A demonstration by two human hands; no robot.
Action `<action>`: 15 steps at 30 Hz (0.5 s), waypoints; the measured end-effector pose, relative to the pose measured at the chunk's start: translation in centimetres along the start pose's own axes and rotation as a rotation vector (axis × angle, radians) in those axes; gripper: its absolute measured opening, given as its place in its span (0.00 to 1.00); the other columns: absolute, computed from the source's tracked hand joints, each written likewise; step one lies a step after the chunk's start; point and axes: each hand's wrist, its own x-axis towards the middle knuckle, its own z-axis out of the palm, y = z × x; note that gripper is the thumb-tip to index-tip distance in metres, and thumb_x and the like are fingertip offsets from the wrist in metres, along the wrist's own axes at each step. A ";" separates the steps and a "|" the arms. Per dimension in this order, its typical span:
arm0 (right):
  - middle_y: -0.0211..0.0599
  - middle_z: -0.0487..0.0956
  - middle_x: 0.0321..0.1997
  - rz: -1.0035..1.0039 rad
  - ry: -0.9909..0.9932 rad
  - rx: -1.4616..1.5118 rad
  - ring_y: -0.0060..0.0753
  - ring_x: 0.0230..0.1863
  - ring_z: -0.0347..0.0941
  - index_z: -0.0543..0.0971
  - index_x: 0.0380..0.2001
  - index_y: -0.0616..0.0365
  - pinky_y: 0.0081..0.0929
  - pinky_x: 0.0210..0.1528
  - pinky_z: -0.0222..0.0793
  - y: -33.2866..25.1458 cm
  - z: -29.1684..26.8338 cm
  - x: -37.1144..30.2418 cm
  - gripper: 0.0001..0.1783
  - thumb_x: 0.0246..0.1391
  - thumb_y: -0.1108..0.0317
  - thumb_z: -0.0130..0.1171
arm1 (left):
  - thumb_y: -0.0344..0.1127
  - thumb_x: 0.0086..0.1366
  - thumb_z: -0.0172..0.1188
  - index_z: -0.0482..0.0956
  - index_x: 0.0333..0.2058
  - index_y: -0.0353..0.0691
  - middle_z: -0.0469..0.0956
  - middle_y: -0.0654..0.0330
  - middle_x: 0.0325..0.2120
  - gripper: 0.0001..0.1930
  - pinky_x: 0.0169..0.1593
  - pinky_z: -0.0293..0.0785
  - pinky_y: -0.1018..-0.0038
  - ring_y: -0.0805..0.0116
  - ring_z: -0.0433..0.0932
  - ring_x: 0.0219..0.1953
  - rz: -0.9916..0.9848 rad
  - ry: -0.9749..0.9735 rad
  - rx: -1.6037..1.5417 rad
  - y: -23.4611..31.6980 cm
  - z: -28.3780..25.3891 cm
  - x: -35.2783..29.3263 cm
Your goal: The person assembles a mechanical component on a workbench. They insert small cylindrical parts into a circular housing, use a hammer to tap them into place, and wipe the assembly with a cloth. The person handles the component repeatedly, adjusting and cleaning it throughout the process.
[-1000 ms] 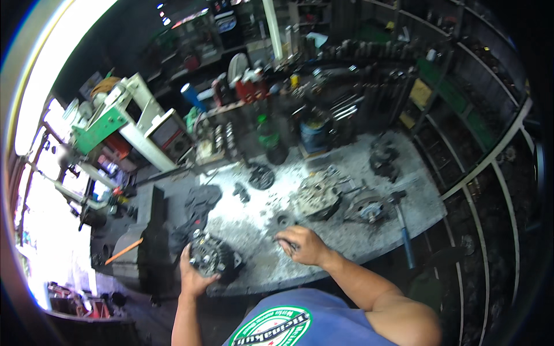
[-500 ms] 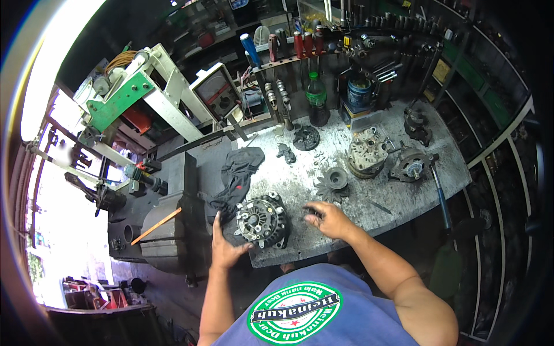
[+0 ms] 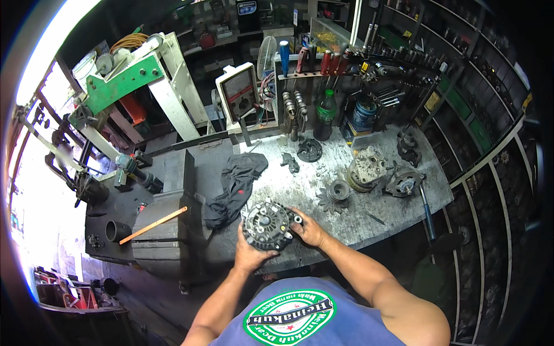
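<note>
metal machine part [image 3: 266,224], round and slotted, is at the near edge of the workbench [image 3: 358,225], between the two hands and facing up. the left hand [image 3: 252,254] grasps it, fingers around its left side and thumb along its lower edge. the right hand [image 3: 310,229] meets its right rim with bent fingers; a small ring shows beside them, and i cannot tell whether that hand grips the rim or only presses on it. just beyond the part, to the left, a dark cloth [image 3: 242,167] lies crumpled. farther left, an orange stick [image 3: 153,225] lies slanted across a dark metal block [image 3: 164,248]. to the right of the hands are a bladed wheel [image 3: 333,197], a pale round casing [image 3: 369,164] and a darker casing [image 3: 404,183], the last two close together. a tool with a blue handle [image 3: 428,216] lies at the right side of the bench. at the back stand a green bottle [image 3: 326,112] and a blue can [image 3: 363,114], near a row of screwdrivers [image 3: 326,60].
</note>
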 end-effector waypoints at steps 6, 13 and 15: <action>0.73 0.89 0.45 0.280 -0.053 -0.257 0.74 0.54 0.87 0.87 0.53 0.73 0.56 0.58 0.83 -7.2 -2.6 3.4 0.50 0.75 0.25 0.53 | 0.59 0.59 0.87 0.75 0.67 0.30 0.87 0.49 0.59 0.50 0.63 0.83 0.62 0.58 0.86 0.59 -0.212 -0.064 -0.209 0.4 -2.9 3.3; 0.58 0.87 0.26 0.606 -0.325 -0.187 0.49 0.23 0.87 0.86 0.40 0.79 0.44 0.26 0.82 -10.2 -5.0 6.2 0.53 0.78 0.26 0.48 | 0.81 0.74 0.57 0.78 0.70 0.23 0.84 0.37 0.61 0.56 0.66 0.80 0.55 0.48 0.85 0.62 -0.657 -0.335 -0.276 4.5 -4.4 6.0; 0.55 0.86 0.25 0.573 -0.301 -0.144 0.47 0.20 0.86 0.86 0.38 0.78 0.45 0.25 0.81 -9.4 -5.2 6.6 0.53 0.79 0.26 0.46 | 0.80 0.75 0.56 0.79 0.68 0.23 0.83 0.37 0.64 0.55 0.67 0.78 0.54 0.48 0.83 0.64 -0.724 -0.329 -0.289 5.3 -4.5 6.5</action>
